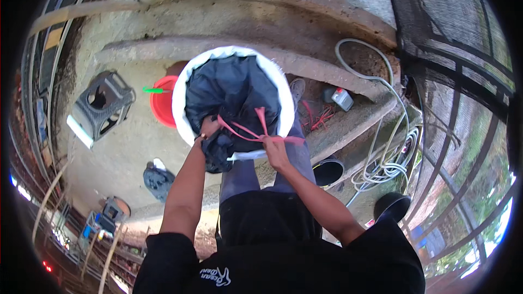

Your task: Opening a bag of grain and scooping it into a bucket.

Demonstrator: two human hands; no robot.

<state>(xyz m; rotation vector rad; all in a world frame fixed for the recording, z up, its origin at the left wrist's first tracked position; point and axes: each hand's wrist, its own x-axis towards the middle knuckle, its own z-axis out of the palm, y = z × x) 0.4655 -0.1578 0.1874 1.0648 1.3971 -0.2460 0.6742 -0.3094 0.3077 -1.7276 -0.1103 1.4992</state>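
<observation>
Between my arms stands a round white-rimmed container (181, 106), its mouth facing up toward me. A loose black plastic bag (234, 81) lines it, with folds bunched over the near left rim. My left hand (209, 127) is closed on the gathered black plastic; its fingers are partly hidden. A pink plastic ribbon (242, 129) runs from beside the left fingers across the opening. Pinched around that ribbon at the near right rim is my right hand (276, 149), with loose ends sticking up and out to the right.
Left of the container are a red basin (163, 110) with a green-handled tool and a grey plastic stool (103, 102). A dark bag (158, 181) lies nearer. Rightward are pink ribbon scraps (321, 117), a jug (342, 99), black buckets (328, 172) and a coiled hose (389, 163) by concrete ledges.
</observation>
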